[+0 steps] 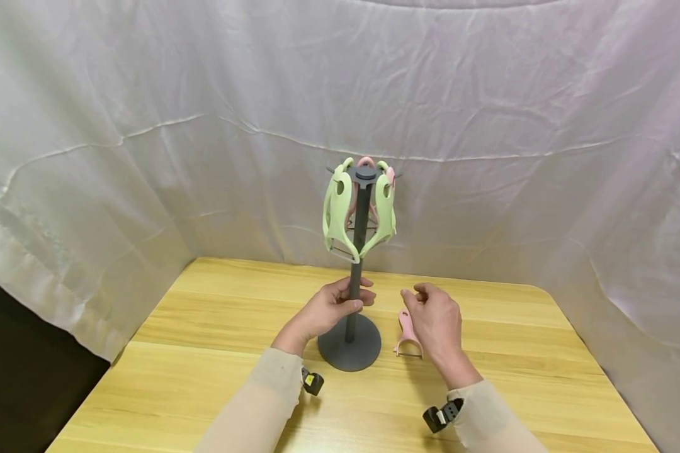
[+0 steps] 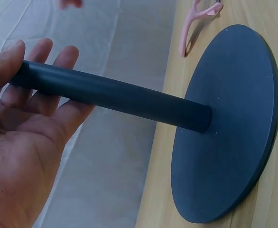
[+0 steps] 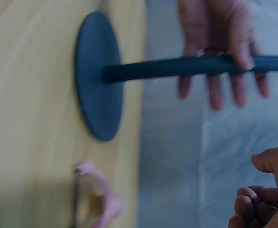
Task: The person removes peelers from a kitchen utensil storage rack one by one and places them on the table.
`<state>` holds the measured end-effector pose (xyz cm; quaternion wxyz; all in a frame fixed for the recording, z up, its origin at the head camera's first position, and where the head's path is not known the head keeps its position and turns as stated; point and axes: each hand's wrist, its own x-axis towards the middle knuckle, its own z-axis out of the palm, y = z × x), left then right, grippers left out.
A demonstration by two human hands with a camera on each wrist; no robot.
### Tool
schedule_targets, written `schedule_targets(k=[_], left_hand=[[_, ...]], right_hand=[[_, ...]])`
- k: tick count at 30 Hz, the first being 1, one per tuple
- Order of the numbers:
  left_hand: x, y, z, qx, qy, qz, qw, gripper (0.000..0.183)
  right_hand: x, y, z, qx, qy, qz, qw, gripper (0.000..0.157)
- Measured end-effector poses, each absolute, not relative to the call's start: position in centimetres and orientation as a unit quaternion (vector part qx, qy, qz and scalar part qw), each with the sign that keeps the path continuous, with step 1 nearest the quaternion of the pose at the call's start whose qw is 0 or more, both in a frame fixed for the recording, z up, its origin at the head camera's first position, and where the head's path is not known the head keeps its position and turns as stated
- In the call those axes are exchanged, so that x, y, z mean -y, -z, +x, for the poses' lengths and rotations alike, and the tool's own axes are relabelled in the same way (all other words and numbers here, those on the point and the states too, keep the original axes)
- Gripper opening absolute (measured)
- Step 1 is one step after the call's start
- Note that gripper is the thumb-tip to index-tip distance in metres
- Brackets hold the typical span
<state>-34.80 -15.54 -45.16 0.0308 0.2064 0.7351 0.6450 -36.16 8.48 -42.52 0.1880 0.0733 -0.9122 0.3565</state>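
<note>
A dark grey stand (image 1: 349,355) with a round base and upright pole stands on the table. My left hand (image 1: 324,309) holds its pole at mid-height, thumb in front and fingers behind, as the left wrist view also shows. Green peelers (image 1: 340,207) and pink peelers (image 1: 366,162) hang from the hooks at the top. To the right of the base lies another pink peeler (image 1: 406,324), blade end toward me. Over and beside that peeler hovers my right hand (image 1: 439,318), its fingers loosely bent and holding nothing; in the right wrist view they are apart from the peeler (image 3: 111,204).
The wooden table (image 1: 215,333) carries the stand and the loose peeler. Pale cloth curtains (image 1: 459,207) hang behind it and at both sides. A dark gap (image 1: 22,371) shows beyond the table's left edge.
</note>
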Motion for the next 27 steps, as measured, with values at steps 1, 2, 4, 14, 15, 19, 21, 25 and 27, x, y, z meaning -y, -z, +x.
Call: schedule_targets(k=[1,2,4,14,15,19,21,25,27], left_hand=[[15.5,45.2,-34.8,-0.735,-0.645,0.207,0.031,0.039],[15.5,45.2,-34.8,-0.736,-0.644,0.208,0.03,0.039],[15.5,45.2,-34.8,-0.737,-0.642,0.209,0.029,0.04],[15.5,45.2,-34.8,-0.738,-0.642,0.207,0.026,0.04],[15.5,45.2,-34.8,-0.737,-0.643,0.207,0.026,0.04],[15.5,45.2,-34.8,-0.733,-0.648,0.206,0.027,0.04],[15.5,45.2,-34.8,-0.731,-0.65,0.206,0.026,0.041],[15.5,45.2,-34.8,-0.731,-0.65,0.206,0.026,0.04],[15.5,45.2,-34.8,-0.731,-0.65,0.206,0.027,0.04]], right_hand=[[-8.3,42.1,-35.9,0.907,-0.364,0.076,0.196,0.038],[-8.1,41.6,-35.7,0.903,-0.371,0.079,0.204,0.037],[-7.8,40.7,-35.2,0.893,-0.382,0.088,0.22,0.035],[-6.4,35.9,-32.6,0.826,-0.444,0.143,0.315,0.024],[-6.3,35.4,-32.4,0.818,-0.453,0.148,0.323,0.023],[-5.8,33.6,-31.4,0.789,-0.478,0.173,0.344,0.022],[-5.6,32.8,-31.0,0.78,-0.486,0.185,0.348,0.022],[-5.3,31.5,-30.5,0.769,-0.495,0.204,0.349,0.023],[-5.1,31.0,-30.4,0.767,-0.497,0.209,0.348,0.025]])
